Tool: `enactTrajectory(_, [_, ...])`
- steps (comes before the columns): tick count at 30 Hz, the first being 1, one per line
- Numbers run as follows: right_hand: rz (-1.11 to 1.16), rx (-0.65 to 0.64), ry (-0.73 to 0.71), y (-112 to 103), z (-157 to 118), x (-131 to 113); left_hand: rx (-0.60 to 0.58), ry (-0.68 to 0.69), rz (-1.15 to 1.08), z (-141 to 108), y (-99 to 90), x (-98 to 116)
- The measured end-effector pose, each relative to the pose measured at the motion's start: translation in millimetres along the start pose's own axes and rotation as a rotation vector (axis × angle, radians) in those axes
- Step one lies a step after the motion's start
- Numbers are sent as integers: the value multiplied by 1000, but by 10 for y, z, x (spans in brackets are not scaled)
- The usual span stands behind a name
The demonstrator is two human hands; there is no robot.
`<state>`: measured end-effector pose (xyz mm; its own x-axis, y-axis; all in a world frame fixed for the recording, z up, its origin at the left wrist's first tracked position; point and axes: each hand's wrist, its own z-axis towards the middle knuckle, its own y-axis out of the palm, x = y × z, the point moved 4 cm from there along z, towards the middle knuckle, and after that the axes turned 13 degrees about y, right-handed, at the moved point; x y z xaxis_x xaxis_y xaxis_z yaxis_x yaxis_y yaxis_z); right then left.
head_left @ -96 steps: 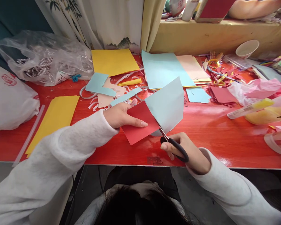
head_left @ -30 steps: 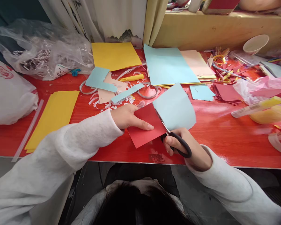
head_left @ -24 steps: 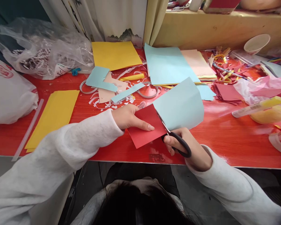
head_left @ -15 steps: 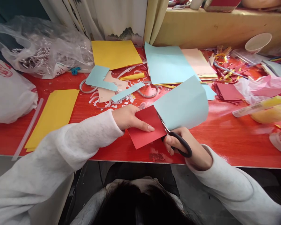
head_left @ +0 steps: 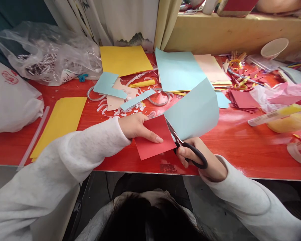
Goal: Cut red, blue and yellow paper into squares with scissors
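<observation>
My left hand (head_left: 142, 129) pinches a red square of paper (head_left: 154, 147), its thumb lying flat across the top. A light blue sheet (head_left: 194, 112) extends from behind the red paper toward the right, its far edge curling up. Black-handled scissors (head_left: 194, 154) are gripped in my right hand (head_left: 200, 155). Their blades lie along the right edge of the red paper, against the blue sheet. The left fingers beneath the papers are hidden.
Behind my hands lie blue and peach offcuts (head_left: 106, 83) and white scraps. Yellow strips (head_left: 59, 124) rest at left, near plastic bags (head_left: 12, 100). A blue stack (head_left: 182, 70) and a yellow sheet (head_left: 125, 60) sit farther back. Dark red squares (head_left: 243, 100) and a glue stick (head_left: 276, 115) are at right.
The red paper, the blue sheet and my left hand have shifted slightly left. The scissor blades are spread a little wider than before.
</observation>
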<state>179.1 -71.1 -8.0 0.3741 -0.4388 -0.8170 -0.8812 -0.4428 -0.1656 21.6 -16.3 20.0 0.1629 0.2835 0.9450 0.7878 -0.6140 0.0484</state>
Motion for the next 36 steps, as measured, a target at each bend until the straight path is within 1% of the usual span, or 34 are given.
enactTrajectory(4, [-24,-27,19,16,-29,-16,-24,-45,-7,-28,17,-19])
enactTrajectory(7, [-23,-5,30,10,-49,-21,-65,-77,-35,-33,42,-29])
enactTrajectory(10, [-7,32,32,1,-54,-8,-77,-82,-23,-16,39,-36])
enactTrajectory(15, [26,69,20,-1,-49,36,-75,-59,-22,15,38,-41])
enactTrajectory(20, [43,93,36,-3,-49,55,-31,-18,-36,9,62,-32])
enactTrajectory(24, [56,92,49,3,-47,60,-16,1,-32,0,64,-25])
enactTrajectory(29, [76,65,7,14,-58,56,-95,-60,-52,-14,75,-30])
enactTrajectory(31, [87,51,-2,17,-64,56,-104,-86,-48,-21,76,-33])
enactTrajectory(33, [89,46,0,18,-68,58,-98,-92,-37,-25,75,-28])
enactTrajectory(36, [86,42,20,23,-70,68,-55,-53,19,-26,62,0])
